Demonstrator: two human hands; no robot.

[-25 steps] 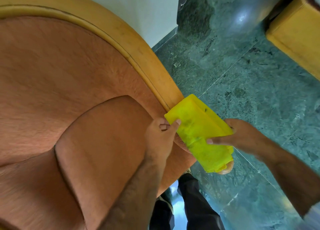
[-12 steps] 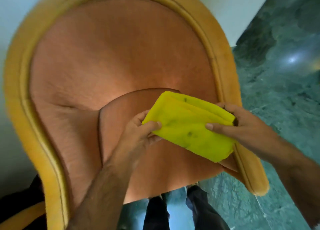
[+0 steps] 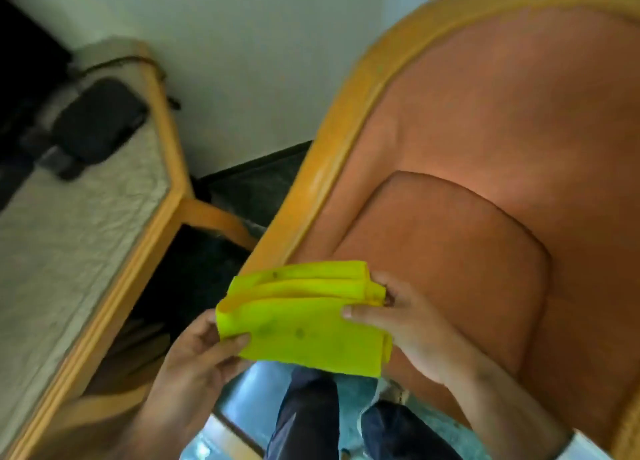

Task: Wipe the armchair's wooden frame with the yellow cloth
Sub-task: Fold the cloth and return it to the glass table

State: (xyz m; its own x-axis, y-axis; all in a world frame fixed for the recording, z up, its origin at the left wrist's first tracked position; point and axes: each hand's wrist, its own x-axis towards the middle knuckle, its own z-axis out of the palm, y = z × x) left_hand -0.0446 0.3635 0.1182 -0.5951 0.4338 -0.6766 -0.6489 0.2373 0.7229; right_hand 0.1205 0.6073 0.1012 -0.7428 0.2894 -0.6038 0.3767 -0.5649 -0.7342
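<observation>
Yellow cloth [image 3: 304,324], folded into a thick oblong pad of several layers, hung in the air low in the view, stretched between both hands. Its long axis ran roughly from 9 o'clock to 3 o'clock, dipping a little toward 4 o'clock at the right end; the open layered edges fanned toward 12 o'clock and the flat face, marked with a few dark spots, tipped toward the camera.

At the cloth's 8 o'clock corner the left hand [image 3: 197,355] pinched it, thumb laid over the front face and fingers curled behind. At the 3 o'clock end the right hand [image 3: 405,331] gripped the folded edge, thumb pressed on the front face and fingers wrapped round the back of the stacked layers. Both hands were closed on the fabric.

Just beyond the cloth, toward 12 o'clock, the armchair's wooden frame [image 3: 332,144] curved up from the cloth's upper edge toward 1 o'clock; whether the cloth touched it could not be told. Orange upholstery [image 3: 485,147] filled the area toward 2 o'clock, with the seat cushion [image 3: 450,251] directly behind the right hand.

Toward 9 o'clock stood a wood-edged table [image 3: 149,237] with a pale textured top, a dark blurred object [image 3: 100,120] resting on it near 10 o'clock. Dark trouser legs [image 3: 304,418] showed at 6 o'clock over a glossy floor [image 3: 249,397].
</observation>
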